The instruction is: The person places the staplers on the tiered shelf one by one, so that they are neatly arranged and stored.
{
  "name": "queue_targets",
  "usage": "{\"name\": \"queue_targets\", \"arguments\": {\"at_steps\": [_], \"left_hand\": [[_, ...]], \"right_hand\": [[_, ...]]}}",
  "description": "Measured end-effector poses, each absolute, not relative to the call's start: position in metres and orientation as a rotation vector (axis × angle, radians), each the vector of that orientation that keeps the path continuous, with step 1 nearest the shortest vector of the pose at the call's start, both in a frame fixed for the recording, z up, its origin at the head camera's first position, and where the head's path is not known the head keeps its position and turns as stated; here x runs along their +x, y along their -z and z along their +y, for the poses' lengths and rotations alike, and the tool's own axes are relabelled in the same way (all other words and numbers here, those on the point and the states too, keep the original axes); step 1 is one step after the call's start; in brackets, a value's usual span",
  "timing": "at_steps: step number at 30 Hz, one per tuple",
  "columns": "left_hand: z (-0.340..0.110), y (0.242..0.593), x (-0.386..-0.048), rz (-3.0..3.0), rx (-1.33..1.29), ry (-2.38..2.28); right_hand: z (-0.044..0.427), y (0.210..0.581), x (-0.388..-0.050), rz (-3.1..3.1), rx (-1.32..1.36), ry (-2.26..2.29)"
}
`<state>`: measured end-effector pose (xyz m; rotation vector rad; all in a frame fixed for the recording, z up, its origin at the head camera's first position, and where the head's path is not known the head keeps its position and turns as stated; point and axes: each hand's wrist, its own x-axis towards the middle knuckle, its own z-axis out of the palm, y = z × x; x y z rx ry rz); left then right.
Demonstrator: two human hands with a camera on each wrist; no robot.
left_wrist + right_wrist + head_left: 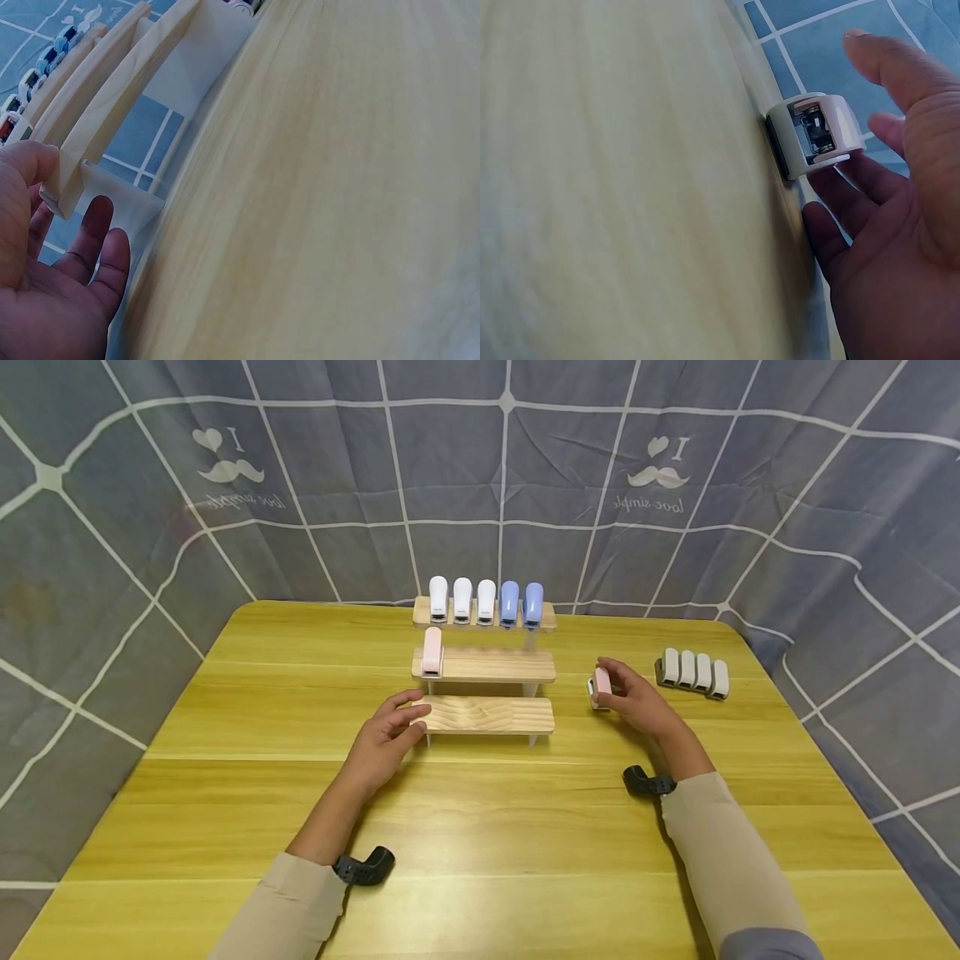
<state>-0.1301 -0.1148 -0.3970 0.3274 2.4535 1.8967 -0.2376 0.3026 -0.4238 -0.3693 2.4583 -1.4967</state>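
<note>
A: Right hand (637,700), what's it at?
B: Pink-and-white mini stapler (603,680), upright, to the right of the stepped shelves. In the right wrist view the fingers curve along one side of it, the thumb stands off across from them, gap showing. In the head view it sits within the bend of fingers and thumb
A: So gripped or loose?
B: Can't tell, the hand is around it but how tight doesn't show. Can't tell if its base touches the wooden table (487,835) either
A: Left hand (381,745)?
B: Relaxed, fingers parted, touching the left end of the lowest wooden shelf (491,716)
A: What else?
B: Second pink stapler (432,652) on the left end of the middle shelf (502,667). Three white staplers (462,597), then two blue staplers (510,600), along the top shelf (548,619). Four pale staplers (687,668) side by side, beyond the right hand
</note>
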Motion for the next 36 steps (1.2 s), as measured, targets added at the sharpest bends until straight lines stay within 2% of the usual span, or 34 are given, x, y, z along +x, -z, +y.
{"name": "queue_targets", "arguments": {"at_steps": [36], "left_hand": [[-0.113,0.394,-0.13,2.461,0.302,-1.876]], "right_hand": [[0.305,0.429,-0.223,2.595,-0.419,1.322]]}}
